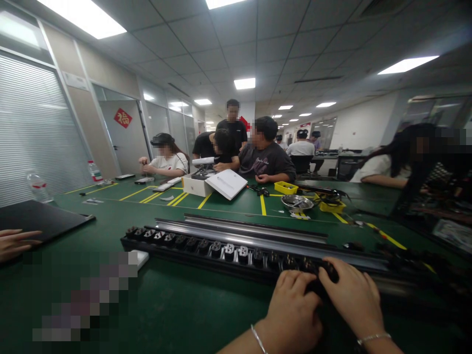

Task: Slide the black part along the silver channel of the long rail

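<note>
bare hands, uncovered forearms, two thin silvery bracelets

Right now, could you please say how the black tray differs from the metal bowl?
The black tray is long and narrow; the metal bowl is round and silvery. The tray carries a row of plugs; the bowl holds small items. The left hand and right hand are at the tray; no hand touches the bowl. Both rest on the green table.

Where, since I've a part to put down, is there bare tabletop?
Bare green tabletop lies between the pixelated item, the black plug rack and the left hand. A smaller patch: between the black board and the rack's left end. Crowded: around the right hand, steel bowl and yellow bins.
</note>
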Motion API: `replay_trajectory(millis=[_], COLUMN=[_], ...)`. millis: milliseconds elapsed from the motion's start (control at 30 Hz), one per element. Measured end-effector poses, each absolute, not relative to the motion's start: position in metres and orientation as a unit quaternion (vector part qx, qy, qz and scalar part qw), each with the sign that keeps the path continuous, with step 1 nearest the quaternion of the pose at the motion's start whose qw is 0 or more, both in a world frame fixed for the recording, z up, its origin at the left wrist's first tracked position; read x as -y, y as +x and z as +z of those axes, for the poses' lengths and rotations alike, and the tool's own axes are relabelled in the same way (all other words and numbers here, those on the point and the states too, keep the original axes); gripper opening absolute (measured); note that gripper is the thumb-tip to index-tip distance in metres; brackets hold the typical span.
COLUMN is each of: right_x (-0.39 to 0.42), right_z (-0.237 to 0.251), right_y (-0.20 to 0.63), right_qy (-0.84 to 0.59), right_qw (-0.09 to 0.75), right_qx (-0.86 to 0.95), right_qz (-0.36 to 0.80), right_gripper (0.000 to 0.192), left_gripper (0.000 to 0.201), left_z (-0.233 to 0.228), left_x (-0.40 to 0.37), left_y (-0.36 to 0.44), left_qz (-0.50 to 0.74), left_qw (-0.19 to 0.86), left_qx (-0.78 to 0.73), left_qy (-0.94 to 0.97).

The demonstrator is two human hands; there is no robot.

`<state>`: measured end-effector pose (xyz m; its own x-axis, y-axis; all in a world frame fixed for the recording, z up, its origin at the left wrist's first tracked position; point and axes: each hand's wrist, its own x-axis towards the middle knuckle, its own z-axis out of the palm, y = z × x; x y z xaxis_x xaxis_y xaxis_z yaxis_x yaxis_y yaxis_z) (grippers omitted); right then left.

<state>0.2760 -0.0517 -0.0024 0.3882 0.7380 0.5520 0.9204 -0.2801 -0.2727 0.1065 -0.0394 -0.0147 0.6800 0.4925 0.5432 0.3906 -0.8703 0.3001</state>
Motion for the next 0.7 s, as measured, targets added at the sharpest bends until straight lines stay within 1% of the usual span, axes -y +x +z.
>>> replay_trajectory(millis=[367,700], right_x=[0.0519,0.0517], right_z=[-0.0018,0.0018], right_y=[0.2772,0.2761], right_qy=[-0.782,-0.789], right_qw=[0.286,0.269], right_qx=[0.532,0.529], right_qz=[-0.155,-0.158], right_gripper=[0.037,0.033], left_gripper=[0.020,0.020], left_z=[-0.0133,-0.0122], left_x=[0.0409,0.0412], left_y=[0.1060,0.1067], left_qz=[0.314,0.312], left_qw=[0.082,0.086], left_qx=[-0.244,-0.252], left_qy=[0.914,0.912])
